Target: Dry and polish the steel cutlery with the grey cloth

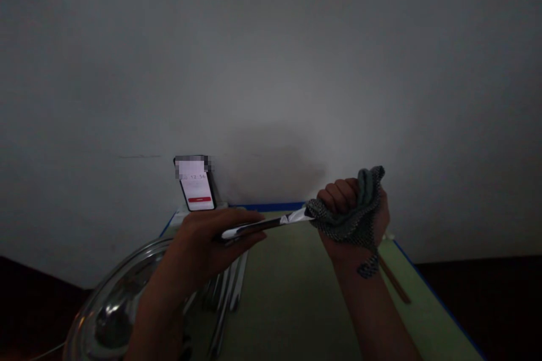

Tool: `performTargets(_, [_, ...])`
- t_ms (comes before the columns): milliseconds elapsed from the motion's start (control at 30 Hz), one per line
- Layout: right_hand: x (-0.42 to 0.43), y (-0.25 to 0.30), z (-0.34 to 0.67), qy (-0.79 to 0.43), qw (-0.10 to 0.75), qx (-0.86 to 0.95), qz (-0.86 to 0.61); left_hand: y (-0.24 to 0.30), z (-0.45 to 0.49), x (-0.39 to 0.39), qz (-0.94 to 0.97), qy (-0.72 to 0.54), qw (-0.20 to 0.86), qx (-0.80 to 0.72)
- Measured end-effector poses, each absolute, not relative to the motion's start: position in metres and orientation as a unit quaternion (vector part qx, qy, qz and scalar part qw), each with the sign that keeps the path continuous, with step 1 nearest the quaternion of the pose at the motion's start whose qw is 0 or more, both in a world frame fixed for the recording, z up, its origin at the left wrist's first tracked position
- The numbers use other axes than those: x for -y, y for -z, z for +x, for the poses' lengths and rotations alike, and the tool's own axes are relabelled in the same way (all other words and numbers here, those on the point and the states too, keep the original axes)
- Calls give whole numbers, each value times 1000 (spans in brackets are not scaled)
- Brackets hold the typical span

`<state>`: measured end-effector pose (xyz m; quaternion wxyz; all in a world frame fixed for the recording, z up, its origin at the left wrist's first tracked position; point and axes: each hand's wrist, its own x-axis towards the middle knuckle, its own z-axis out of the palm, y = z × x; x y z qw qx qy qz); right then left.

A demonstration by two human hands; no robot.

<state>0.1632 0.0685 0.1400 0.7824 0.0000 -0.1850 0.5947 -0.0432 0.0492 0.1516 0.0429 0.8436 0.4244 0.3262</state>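
Note:
My left hand is closed round one end of a shiny metal utensil, which it holds level above the table. My right hand is a fist wrapped in a dark checked cloth; cloth and fingers are clamped round the utensil's other end. That end is hidden inside the cloth, so I cannot tell what kind of utensil it is.
A green table with a blue edge stands against a plain wall. A lit phone leans on the wall at the back. A round steel tray sits at the left, with several metal utensils beside it. A thin brown stick lies at the right.

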Motion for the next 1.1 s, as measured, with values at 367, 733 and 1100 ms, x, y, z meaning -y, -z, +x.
performTargets(367, [-68, -139, 163, -585, 787, 196, -2, -153, -29, -47, 836, -335, 38, -433])
performTargets(733, [-80, -135, 168, -602, 771, 184, -101, -151, -27, -50, 845, -244, 138, -456])
performTargets(1100, [-90, -104, 141, -542, 735, 327, -243, -152, -33, -51, 827, -264, 94, -487])
